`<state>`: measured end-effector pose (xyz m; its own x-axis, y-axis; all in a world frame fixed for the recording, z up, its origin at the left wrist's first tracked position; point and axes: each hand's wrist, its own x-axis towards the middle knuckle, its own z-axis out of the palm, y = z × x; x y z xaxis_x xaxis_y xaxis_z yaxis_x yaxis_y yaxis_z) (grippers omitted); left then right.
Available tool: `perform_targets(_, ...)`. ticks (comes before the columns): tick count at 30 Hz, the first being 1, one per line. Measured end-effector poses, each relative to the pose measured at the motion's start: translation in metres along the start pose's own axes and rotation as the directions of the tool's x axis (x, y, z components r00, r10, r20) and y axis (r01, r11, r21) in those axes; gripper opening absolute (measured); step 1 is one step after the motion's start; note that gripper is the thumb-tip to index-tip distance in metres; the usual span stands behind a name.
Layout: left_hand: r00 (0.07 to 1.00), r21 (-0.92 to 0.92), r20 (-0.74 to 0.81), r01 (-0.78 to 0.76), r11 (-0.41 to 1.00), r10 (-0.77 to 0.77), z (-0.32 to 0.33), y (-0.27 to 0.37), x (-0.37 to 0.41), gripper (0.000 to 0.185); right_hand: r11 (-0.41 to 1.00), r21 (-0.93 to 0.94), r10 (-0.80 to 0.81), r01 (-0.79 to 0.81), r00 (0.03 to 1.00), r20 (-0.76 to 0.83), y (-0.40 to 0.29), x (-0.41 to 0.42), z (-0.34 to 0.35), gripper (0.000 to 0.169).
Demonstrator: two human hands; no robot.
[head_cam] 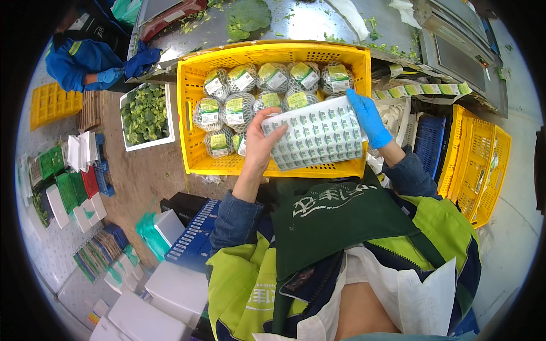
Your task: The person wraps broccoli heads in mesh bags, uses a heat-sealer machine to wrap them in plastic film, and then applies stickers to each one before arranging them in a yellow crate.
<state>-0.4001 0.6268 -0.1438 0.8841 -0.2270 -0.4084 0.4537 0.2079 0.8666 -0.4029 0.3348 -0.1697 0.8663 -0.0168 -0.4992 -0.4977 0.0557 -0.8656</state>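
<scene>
Between both hands I hold a sheet of small printed stickers, tilted above the right part of a yellow plastic crate. My bare left hand grips its left edge, with the thumb on top. My right hand, in a blue glove, grips the upper right edge. In the crate stand rows of round produce packs in white foam netting, each with a green-and-white label. The sheet and my hands hide the crate's right front part. What lies inside the netting is hard to see.
Behind the crate is a metal worktable with a broccoli head and scraps. A scale stands at right, above a hanging label strip. Left are a white box of broccoli florets and a co-worker's gloved hand. Yellow crates stand right.
</scene>
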Motion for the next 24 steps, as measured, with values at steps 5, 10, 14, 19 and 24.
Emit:
perform_targets(5, 0.997, 0.008, -0.068, -0.026, 1.000, 0.027, 0.013, -0.005, -0.012, 0.027, 0.963, -0.155, -0.188, 0.221, 0.961, 0.202, -0.021, -0.016, -0.014, 0.050)
perform_targets(10, 0.986, -0.068, -0.164, 0.018, 0.998, -0.029, 0.020, -0.016, -0.036, 0.013, 0.990, -0.084, -0.100, 0.116, 0.979, 0.176, -0.026, -0.029, -0.020, 0.030)
perform_targets(14, 0.980, -0.101, -0.188, 0.047, 0.994, -0.065, 0.013, -0.041, -0.052, 0.008, 0.990, -0.121, -0.062, 0.077, 0.991, 0.118, -0.017, -0.030, -0.021, 0.016)
perform_targets(19, 0.965, 0.311, -0.216, -0.075, 0.948, 0.147, 0.007, -0.034, -0.056, 0.018, 0.994, -0.089, -0.052, 0.058, 0.996, 0.066, -0.004, -0.032, -0.011, 0.025)
perform_targets(24, 0.917, 0.890, 0.092, -0.250, 0.380, 0.389, 0.018, -0.007, -0.067, 0.024, 0.994, -0.107, -0.003, 0.012, 0.996, 0.089, -0.008, -0.035, 0.003, 0.022)
